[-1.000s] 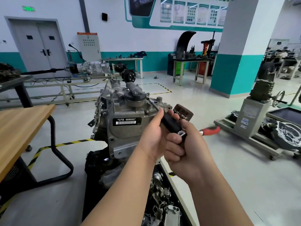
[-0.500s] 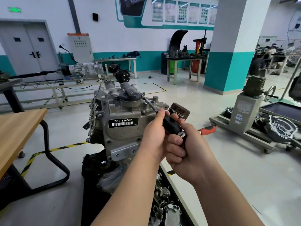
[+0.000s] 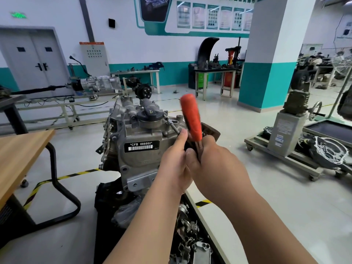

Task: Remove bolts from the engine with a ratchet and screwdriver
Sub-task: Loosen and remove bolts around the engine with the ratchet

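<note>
- Head view: the left hand (image 3: pixel 174 164) has its fingers curled tight round a dark tool grip between the two hands. Its thumb is stretched straight up toward 12 o'clock.
- The right hand (image 3: pixel 217 164) touches the left at its 3 o'clock side. Its fingers are wrapped round the lower end of the ratchet (image 3: pixel 191 117), knuckles toward the camera; the fingertips are hidden.
- The ratchet's red handle rises out of the two fists toward 12 o'clock, nearly upright and blurred.
- A thin metal shaft (image 3: pixel 172 124) runs from the left thumb tip toward 10 o'clock. Its far end meets the top of the engine (image 3: pixel 133 161) just beside a round black cap (image 3: pixel 149 113). The bolt under the tip is too small to make out.
- The engine stands at 9 o'clock from the hands, close to them. A black label (image 3: pixel 142 146) on its near face reads "CFB 666660".
- A dark tray of loose metal parts (image 3: pixel 190 237) lies at 6 o'clock, under the forearms.
- A wooden table (image 3: pixel 17 155) sits far out at 9 o'clock.
- A white and teal pillar (image 3: pixel 266 73) stands at 1 o'clock, with a grey wheeled stand (image 3: pixel 283 130) at 3 o'clock.
- A grey double door (image 3: pixel 36 60) is on the far wall at 10 o'clock.
</note>
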Demonstrator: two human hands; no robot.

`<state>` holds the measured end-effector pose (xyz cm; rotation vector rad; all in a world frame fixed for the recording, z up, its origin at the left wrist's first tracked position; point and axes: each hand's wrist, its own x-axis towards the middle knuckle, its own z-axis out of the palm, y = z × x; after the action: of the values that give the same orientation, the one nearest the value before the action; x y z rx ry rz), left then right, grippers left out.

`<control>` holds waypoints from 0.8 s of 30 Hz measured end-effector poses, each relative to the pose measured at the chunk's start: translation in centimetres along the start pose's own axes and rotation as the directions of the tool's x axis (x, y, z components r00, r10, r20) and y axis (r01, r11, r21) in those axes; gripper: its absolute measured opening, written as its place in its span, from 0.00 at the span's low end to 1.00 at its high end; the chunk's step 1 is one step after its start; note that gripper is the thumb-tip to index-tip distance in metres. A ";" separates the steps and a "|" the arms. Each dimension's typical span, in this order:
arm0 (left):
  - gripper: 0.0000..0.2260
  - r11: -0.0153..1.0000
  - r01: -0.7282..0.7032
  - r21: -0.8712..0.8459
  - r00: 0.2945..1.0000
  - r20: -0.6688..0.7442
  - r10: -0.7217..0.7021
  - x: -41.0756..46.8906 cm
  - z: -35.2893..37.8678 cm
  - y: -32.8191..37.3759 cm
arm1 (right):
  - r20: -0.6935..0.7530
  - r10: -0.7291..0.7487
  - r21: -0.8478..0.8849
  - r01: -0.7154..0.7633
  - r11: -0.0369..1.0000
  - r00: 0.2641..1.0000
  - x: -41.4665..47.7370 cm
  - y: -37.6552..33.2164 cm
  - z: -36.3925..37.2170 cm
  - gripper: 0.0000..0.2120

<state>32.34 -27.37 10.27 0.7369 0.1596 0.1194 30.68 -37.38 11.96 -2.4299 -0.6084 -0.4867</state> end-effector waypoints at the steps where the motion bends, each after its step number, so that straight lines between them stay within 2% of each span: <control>1: 0.16 1.000 0.003 0.015 1.000 -0.011 -0.003 0.1 0.1 0.0 | 0.012 0.030 0.112 -0.031 0.993 0.999 0.1 0.2 0.2 0.10; 4: 0.15 0.998 -0.005 -0.057 1.000 -0.019 0.004 0.5 0.2 -0.2 | 0.069 0.137 0.468 -0.154 0.870 0.988 0.4 0.7 0.8 0.08; 6: 0.16 0.998 -0.021 -0.059 1.000 0.016 0.022 0.5 -0.1 -0.6 | 0.137 0.253 0.682 -0.277 0.677 0.958 0.2 0.8 1.1 0.09; 8: 0.17 0.999 -0.028 -0.018 0.999 0.037 0.028 0.3 -0.3 -0.9 | 0.310 0.324 0.820 -0.424 0.384 0.894 0.0 0.7 1.2 0.13; 10: 0.17 0.999 -0.008 0.042 0.999 0.036 0.007 0.0 -0.2 -1.0 | 0.513 0.261 0.846 -0.532 0.003 0.818 -0.2 0.7 1.1 0.12; 12: 0.16 0.996 0.024 0.086 1.000 0.004 -0.025 -0.3 0.0 -0.9 | 0.663 0.101 0.716 -0.590 -0.372 0.742 -0.1 0.8 0.9 0.08; 13: 0.16 0.996 0.022 0.090 1.000 -0.009 -0.022 -0.3 0.1 -0.9 | 0.697 0.027 0.631 -0.595 -0.498 0.717 -0.1 0.8 0.9 0.06; 14: 0.15 0.996 0.007 0.090 1.000 -0.016 -0.005 -0.1 0.1 -1.0 | 0.711 -0.028 0.562 -0.592 -0.578 0.703 -0.1 0.9 0.9 0.06; 16: 0.15 0.993 -0.039 0.109 0.999 -0.016 0.041 0.2 0.0 -1.2 | 0.718 -0.077 0.497 -0.587 -0.639 0.692 -0.3 0.9 1.0 0.08; 18: 0.14 0.988 -0.075 0.137 0.996 -0.030 0.080 0.3 -0.2 -1.3 | 0.717 -0.085 0.492 -0.589 -0.641 0.692 -0.4 0.7 1.1 0.11; 22: 0.14 0.961 -0.107 0.256 0.986 -0.097 0.136 0.3 -0.3 -1.3 | 0.691 -0.035 0.560 -0.565 -0.606 0.722 -0.5 0.6 1.4 0.09; 24: 0.15 0.939 -0.112 0.325 0.979 -0.127 0.160 0.3 -0.2 -1.3 | 0.665 0.004 0.631 -0.559 -0.537 0.747 -0.5 0.6 1.6 0.09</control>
<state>32.62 -28.14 9.20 1.0608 0.2776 0.2879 30.93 -37.01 10.27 -0.5687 -0.0336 0.7258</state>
